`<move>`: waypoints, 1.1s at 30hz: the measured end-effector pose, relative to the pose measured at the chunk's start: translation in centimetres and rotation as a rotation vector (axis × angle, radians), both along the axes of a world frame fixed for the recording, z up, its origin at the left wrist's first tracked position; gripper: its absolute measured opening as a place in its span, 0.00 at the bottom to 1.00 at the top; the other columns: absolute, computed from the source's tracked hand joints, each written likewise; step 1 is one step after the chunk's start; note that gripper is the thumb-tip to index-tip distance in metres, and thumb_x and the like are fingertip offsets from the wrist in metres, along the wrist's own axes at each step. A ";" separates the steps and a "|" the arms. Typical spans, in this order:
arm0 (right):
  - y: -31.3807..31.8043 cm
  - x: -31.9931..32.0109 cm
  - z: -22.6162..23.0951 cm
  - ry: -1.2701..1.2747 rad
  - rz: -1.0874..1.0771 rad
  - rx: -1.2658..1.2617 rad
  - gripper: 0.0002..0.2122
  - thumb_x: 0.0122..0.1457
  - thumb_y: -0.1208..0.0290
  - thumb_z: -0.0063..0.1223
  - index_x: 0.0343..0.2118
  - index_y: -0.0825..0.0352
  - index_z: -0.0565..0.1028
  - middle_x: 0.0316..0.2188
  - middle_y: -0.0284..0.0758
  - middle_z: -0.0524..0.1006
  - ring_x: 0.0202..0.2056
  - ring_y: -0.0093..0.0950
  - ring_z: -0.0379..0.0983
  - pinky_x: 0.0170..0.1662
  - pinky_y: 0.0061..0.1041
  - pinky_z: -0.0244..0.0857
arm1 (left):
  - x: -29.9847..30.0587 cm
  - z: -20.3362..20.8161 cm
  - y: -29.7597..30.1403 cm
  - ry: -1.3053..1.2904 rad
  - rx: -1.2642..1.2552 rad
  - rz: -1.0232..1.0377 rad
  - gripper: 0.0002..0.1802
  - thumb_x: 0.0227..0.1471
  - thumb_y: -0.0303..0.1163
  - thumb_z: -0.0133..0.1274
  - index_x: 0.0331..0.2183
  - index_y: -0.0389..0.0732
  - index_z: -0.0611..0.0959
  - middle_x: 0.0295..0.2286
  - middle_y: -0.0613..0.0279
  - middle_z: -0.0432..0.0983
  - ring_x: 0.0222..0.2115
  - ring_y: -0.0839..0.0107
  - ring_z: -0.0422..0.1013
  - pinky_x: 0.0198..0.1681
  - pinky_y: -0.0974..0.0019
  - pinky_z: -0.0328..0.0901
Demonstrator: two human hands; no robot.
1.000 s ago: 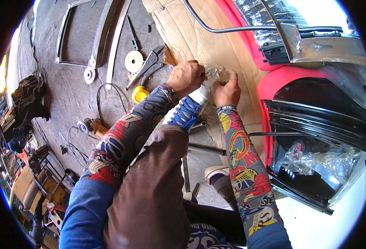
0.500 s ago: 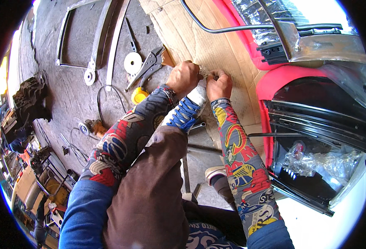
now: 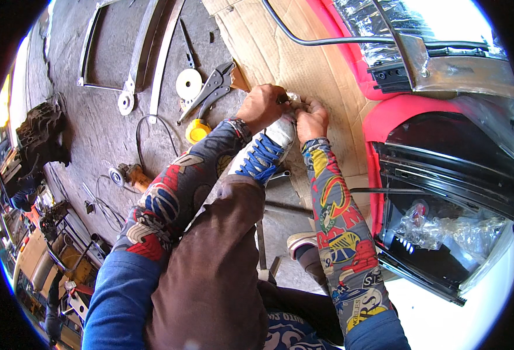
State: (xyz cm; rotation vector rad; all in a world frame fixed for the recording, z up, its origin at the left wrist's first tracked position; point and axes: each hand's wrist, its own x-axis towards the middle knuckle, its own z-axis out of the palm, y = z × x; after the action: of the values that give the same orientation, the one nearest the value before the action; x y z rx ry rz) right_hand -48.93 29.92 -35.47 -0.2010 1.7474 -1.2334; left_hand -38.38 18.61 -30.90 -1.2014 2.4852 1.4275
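Just beyond the toe of my white shoe with blue laces (image 3: pixel 261 154), both hands meet over the cardboard. Fingers of my left hand (image 3: pixel 262 107) are closed in a pinch on a small crumpled piece of clear plastic (image 3: pixel 292 98). From the other side my right hand (image 3: pixel 311 119) pinches the same plastic, thumb and fingers together. Whether something sits inside the plastic is hidden by the fingers. Left of my left hand lie locking pliers (image 3: pixel 215 87), a yellow tape measure (image 3: pixel 197 132) and a white disc (image 3: pixel 188 84).
Flattened cardboard (image 3: pixel 292 46) covers the floor ahead. Red-edged black seat parts (image 3: pixel 443 157) with plastic wrap stand at the right. Metal frames (image 3: pixel 134 52) lie at the far left, with an angle grinder (image 3: pixel 133 176) and its cable nearer. A dark bar runs beneath my leg.
My hands have come closer together, and the clear plastic shows more plainly between them. The view has shifted slightly.
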 end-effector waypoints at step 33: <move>-1.2 -0.2 -1.2 0.018 -0.103 0.055 0.10 0.50 0.81 0.51 0.36 0.72 0.76 0.31 0.37 0.78 0.33 0.26 0.73 0.39 0.27 0.68 | 0.4 1.5 -0.1 -0.211 -0.116 -0.075 0.20 0.48 0.47 0.57 0.29 0.36 0.85 0.26 0.45 0.79 0.30 0.48 0.77 0.34 0.52 0.72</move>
State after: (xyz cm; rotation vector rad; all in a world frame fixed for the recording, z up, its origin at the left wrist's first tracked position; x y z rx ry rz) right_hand -49.08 28.72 -36.64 -0.0904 1.8242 -1.2588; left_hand -37.98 18.50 -29.35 -1.1941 2.4673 1.0901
